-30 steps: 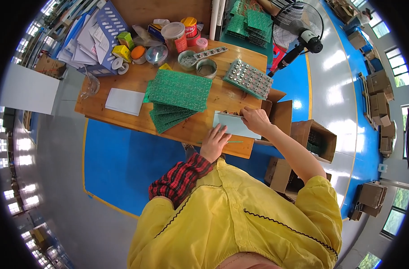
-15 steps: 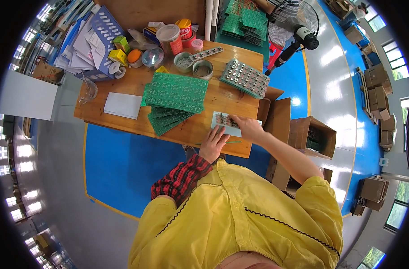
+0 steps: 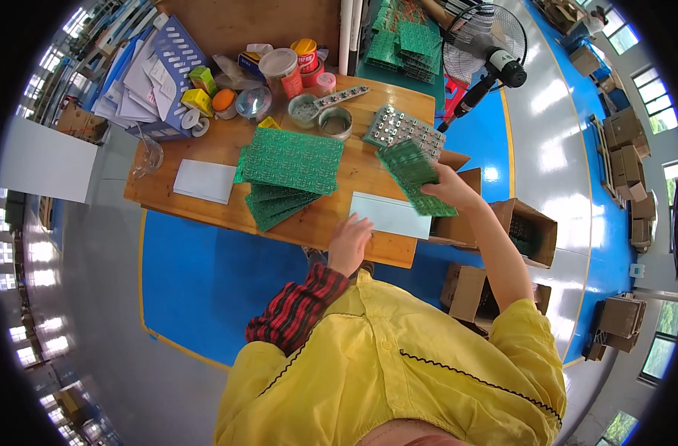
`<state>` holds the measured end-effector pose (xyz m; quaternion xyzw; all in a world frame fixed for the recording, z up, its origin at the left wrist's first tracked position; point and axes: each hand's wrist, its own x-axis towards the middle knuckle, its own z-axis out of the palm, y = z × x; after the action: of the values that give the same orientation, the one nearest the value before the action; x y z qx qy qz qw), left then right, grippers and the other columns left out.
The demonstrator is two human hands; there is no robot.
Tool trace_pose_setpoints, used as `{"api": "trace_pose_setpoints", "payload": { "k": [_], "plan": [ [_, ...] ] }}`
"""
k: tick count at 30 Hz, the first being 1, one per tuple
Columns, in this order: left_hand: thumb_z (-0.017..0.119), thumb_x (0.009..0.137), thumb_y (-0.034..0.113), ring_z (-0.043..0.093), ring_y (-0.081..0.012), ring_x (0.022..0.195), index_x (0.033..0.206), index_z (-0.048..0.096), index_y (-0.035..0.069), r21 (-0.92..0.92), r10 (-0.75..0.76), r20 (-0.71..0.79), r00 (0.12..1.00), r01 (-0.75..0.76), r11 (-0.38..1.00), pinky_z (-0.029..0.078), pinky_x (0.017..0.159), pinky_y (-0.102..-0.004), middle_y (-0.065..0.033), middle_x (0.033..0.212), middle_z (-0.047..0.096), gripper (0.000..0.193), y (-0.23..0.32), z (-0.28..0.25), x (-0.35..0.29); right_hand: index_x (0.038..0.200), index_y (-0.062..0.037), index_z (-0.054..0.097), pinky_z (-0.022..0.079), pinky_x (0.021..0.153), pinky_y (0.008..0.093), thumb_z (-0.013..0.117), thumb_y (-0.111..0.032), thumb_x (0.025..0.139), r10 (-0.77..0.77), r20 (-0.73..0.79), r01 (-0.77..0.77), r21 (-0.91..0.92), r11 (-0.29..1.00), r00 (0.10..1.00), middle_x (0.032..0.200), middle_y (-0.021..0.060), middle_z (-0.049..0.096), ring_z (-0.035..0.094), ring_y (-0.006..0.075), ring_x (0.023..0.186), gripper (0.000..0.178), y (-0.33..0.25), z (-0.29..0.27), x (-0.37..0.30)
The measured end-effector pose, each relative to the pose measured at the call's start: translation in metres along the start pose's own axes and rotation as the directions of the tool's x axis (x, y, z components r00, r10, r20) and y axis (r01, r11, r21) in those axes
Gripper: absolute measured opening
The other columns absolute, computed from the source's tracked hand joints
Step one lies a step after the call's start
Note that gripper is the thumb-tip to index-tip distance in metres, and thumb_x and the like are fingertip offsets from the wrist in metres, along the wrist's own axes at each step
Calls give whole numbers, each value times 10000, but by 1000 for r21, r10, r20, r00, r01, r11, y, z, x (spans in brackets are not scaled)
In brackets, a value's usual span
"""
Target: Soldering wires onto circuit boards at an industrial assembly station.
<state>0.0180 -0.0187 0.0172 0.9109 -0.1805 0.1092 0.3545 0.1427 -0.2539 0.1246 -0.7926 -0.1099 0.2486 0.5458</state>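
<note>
My right hand (image 3: 447, 189) grips a green circuit board (image 3: 409, 172) by its near right side. It hangs tilted above the table's right part, its outline slightly blurred, overlapping the near edge of a stack of boards fitted with small parts (image 3: 403, 129). Below it lies a pale flat sheet (image 3: 383, 214) at the table's front edge. My left hand (image 3: 350, 241) is at the sheet's left end, fingers apart and a little blurred, holding nothing. A pile of bare green circuit boards (image 3: 294, 157) lies fanned out left of the sheet.
Two small round tubs (image 3: 335, 123), a metal strip (image 3: 342, 97), jars (image 3: 281, 68) and a blue file rack (image 3: 177, 52) crowd the back of the wooden table (image 3: 157, 187). White papers (image 3: 204, 181) lie left. A fan (image 3: 495, 59) and cardboard boxes (image 3: 532, 230) stand to the right.
My right hand has lifted the circuit board off the pale sheet, moving it right and away from me. The sheet now shows uncovered. My left hand has let go and shifted slightly toward me.
</note>
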Motion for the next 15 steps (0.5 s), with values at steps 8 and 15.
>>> {"api": "trace_pose_setpoints", "payload": {
  "k": [8,15],
  "plan": [
    [623,809,229,346,1,510,874,557,58,-841,-401,528,749,526,-124,205,410,-164,58,682,472,195,76,-59,76,1057,29,511,502,740,320,590,-25,730,219,14,-157,743,651,976,990,94,588,601,180,834,340,-39,28,-76],
    [606,819,175,374,-15,558,845,520,99,-640,-178,763,621,688,-341,216,415,-151,56,685,434,118,90,-34,85,1131,-27,454,494,744,288,580,-210,839,278,-215,20,822,568,936,981,69,578,582,143,858,367,-5,34,-109]
  ]
}}
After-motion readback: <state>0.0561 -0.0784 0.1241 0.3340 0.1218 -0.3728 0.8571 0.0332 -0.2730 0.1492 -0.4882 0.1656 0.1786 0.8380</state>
